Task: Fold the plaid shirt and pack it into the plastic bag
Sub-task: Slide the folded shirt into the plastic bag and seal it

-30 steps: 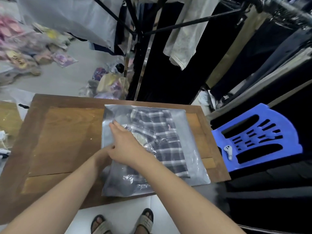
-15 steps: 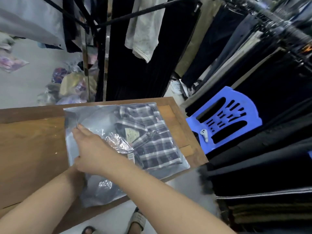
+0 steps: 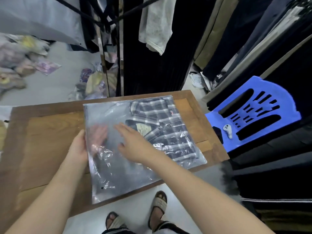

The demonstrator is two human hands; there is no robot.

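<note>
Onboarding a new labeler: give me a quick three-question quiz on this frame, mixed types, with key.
1. True or false: the plaid shirt is already inside the plastic bag.
2. Which hand has its fingers under the bag's edge? A) left hand B) right hand
3. Fill in: the white controller lies on the blue ____.

Key: 1 true; 2 A; 3 chair. The right hand lies flat on top of the bag, on the wooden table.
</note>
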